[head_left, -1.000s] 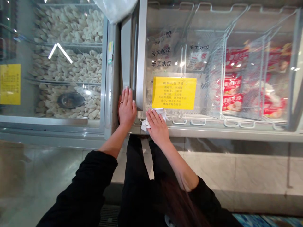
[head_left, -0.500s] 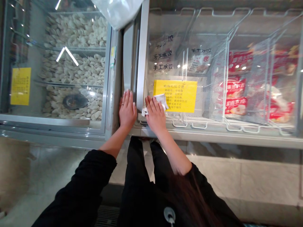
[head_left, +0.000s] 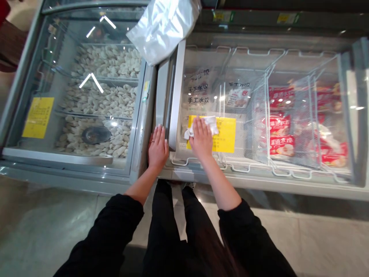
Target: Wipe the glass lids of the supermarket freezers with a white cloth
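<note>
My left hand lies flat with fingers stretched along the grey frame between two freezer sections; nothing is in it. My right hand presses a white wipe against the clear freezer lid. Fingers extended, it covers part of the wipe, whose edges stick out on both sides. Both lie over the left part of a yellow notice with printed writing. Below the lid are bags labelled in black characters and red dumpling packs in white wire baskets.
A silvery plastic bag rests at the back, over the join between the freezers. Under the left freezer's glass lie loose dumplings and a clear scoop. Another yellow notice is on that side. Tiled floor runs in front.
My right hand has slid the wipe rightward across the lid, further onto the yellow notice. My left hand stays on the frame. The camera view has shifted, showing more of the back.
</note>
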`<state>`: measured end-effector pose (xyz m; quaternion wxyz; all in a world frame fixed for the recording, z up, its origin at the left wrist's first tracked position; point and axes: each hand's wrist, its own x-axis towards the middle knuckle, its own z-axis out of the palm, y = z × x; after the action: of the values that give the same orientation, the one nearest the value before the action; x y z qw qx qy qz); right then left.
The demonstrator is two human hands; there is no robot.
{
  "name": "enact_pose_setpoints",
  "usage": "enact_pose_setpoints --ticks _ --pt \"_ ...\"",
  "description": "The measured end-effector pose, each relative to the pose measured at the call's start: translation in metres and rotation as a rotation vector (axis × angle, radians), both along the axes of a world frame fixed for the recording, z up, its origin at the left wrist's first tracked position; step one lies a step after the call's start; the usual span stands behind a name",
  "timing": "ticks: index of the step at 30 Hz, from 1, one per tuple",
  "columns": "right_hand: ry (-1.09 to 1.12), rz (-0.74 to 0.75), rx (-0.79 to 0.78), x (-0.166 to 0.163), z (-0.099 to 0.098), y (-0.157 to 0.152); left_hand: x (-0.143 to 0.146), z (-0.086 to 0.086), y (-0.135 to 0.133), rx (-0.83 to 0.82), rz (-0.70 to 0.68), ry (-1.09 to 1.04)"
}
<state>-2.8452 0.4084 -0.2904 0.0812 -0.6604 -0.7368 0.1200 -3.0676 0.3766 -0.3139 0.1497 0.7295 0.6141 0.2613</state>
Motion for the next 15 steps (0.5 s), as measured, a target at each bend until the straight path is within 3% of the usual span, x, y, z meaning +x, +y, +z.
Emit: enact_pose_setpoints --ticks 2,4,6,10,12,15 --pt "0.033 0.218 -0.026 -0.003 0.004 -0.01 0.0 0.001 0.0 0.003 -0.002 0.0" --pt "0.039 0.312 -0.055 0.015 0.005 -0.018 0.0 0.001 -0.001 0.008 -0.002 0.008" --pt "0.022 0.245 -0.06 0.045 0.004 -0.016 0.0 0.0 -0.001 0.021 0.002 0.009" --pt "-0.032 -0.122 -0.025 0.078 0.005 0.027 -0.001 -0.003 -0.001 0.042 -0.004 -0.009" --pt "-0.052 -0.213 -0.037 0.067 0.008 0.054 -0.001 -0.004 -0.001 0.047 -0.002 -0.006" --pt "-0.04 -0.097 -0.069 0.03 0.011 0.07 -0.002 -0.003 -0.001 0.051 0.003 0.004"
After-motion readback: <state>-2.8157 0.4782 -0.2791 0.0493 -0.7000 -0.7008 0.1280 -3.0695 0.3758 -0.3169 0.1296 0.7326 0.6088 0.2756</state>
